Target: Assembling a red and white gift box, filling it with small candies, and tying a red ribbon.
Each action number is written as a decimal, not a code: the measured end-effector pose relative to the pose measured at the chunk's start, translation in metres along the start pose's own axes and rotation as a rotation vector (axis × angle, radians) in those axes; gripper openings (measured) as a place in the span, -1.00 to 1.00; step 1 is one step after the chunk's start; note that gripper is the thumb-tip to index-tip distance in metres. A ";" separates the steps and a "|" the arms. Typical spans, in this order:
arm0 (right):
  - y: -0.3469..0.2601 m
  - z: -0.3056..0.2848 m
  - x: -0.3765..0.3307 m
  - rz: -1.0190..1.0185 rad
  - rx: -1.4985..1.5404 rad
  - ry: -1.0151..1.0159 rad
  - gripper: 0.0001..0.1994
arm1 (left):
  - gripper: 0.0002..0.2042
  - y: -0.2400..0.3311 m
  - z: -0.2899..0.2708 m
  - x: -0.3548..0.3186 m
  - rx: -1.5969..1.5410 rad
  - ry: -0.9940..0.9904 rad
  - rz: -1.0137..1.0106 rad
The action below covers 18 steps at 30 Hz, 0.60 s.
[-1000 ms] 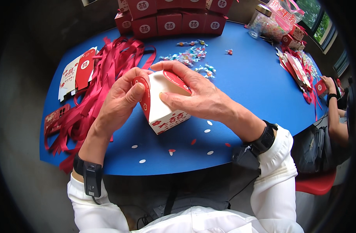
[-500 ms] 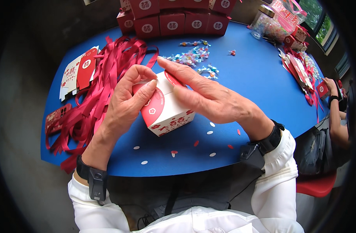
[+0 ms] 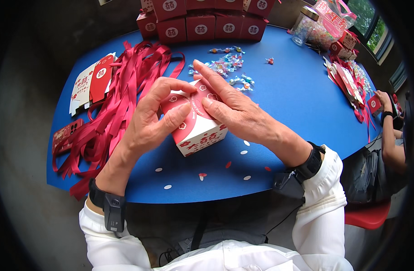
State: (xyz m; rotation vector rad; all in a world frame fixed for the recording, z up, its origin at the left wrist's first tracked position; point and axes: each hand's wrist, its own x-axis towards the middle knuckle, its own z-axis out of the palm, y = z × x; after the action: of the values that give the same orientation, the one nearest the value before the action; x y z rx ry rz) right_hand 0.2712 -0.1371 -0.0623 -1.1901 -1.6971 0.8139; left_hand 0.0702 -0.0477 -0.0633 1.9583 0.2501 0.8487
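Two red flaps (image 3: 182,128) lay folded over the top of one white-and-red carton (image 3: 198,130), between both hands.
A second earlier I saw a white panel between the flaps; now they met across it, so the closing appeared nearly complete. The carton was over the near part of the bench (image 3: 302,90); whether its base touched, I could not tell. The left hand (image 3: 146,113) was half open, index fingertip and thumb apart on the top; the right hand (image 3: 243,115) was spread, fingers straight, thumb on its flap. Counted near the front edge: five white ovals (image 3: 168,186), two red ovals (image 3: 228,165) and one red-and-white pair (image 3: 202,175). Elsewhere: one phone (image 3: 67,135), one jar (image 3: 302,32), one lone sweet (image 3: 269,61); the ribbons (image 3: 125,77) overlapped beyond counting.
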 end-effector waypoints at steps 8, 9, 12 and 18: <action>0.000 -0.004 -0.003 0.043 0.059 0.038 -0.35 | -0.14 0.004 -0.029 0.001 0.185 -0.311 0.138; -0.001 -0.007 -0.003 0.047 0.086 0.027 -0.36 | -0.18 0.005 -0.029 0.001 0.182 -0.313 0.108; -0.002 -0.014 0.002 0.075 0.091 0.072 -0.41 | -0.33 0.009 -0.021 0.000 0.338 -0.233 0.170; 0.001 -0.024 0.007 0.071 0.058 0.380 -0.69 | -0.31 0.025 0.020 -0.008 0.769 0.003 0.307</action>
State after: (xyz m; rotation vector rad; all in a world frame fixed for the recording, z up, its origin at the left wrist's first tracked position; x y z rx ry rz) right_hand 0.2927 -0.1297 -0.0519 -1.2794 -1.3200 0.6273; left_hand 0.0735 -0.0785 -0.0520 2.7633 0.3120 1.0498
